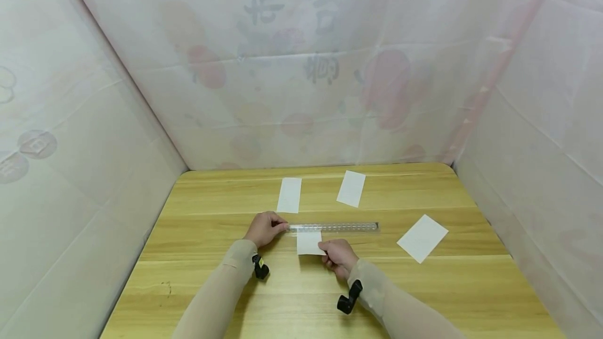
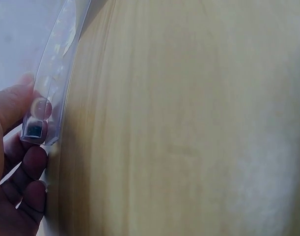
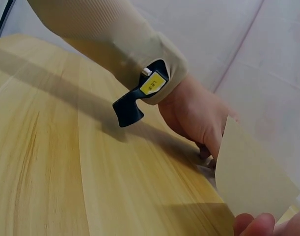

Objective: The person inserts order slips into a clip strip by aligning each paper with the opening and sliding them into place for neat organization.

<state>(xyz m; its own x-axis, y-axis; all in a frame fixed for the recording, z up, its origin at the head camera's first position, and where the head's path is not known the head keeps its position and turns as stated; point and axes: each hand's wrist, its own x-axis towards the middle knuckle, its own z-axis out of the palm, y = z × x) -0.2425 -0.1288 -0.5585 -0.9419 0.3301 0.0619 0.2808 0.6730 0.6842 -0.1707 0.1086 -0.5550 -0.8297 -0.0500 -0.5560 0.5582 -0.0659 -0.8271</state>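
My right hand (image 1: 340, 258) pinches a paper slip (image 1: 308, 244) at its near right corner, its far end meeting the clear ruler (image 1: 348, 227) my left hand (image 1: 264, 229) pinches. A second slip (image 1: 422, 238) lies toward the right edge of the worktop (image 1: 188, 266), two others (image 1: 289, 195) near its far edge.

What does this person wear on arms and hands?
Both sleeves are beige, with a black device at each cuff; the left one has a yellow label with dark marks. The left hand and right hand wear no gloves.
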